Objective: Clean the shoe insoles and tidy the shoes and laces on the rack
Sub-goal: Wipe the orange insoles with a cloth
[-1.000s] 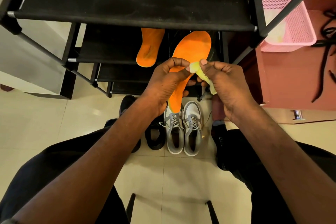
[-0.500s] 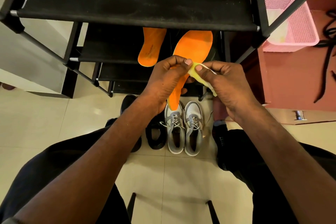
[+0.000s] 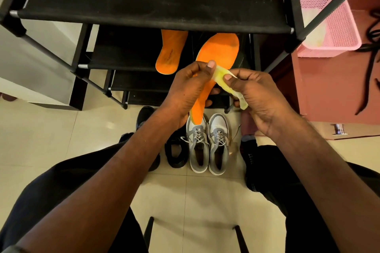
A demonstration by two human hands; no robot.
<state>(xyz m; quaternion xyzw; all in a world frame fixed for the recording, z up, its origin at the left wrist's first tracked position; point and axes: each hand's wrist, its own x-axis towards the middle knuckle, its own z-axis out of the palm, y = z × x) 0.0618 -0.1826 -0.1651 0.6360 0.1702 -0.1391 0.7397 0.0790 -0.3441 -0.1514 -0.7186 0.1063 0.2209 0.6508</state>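
Observation:
My left hand grips an orange insole around its middle, toe end pointing up toward the rack. Its thumb also pinches the upper end of a pale yellow cloth. My right hand holds the same cloth, which trails down under its palm. A second orange insole lies on the middle shelf of the black shoe rack. Below my hands a pair of grey and white sneakers stands on the tiled floor with its laces tied loosely.
Black shoes sit left of the sneakers on the floor. A pink plastic basket stands at the right on a reddish surface, with black laces draped beside it. My dark-trousered knees frame the bottom of the view.
My hands have shifted the yellow cloth between them beside the insole; my left thumb now pinches its upper end. The insole stays in my left hand.

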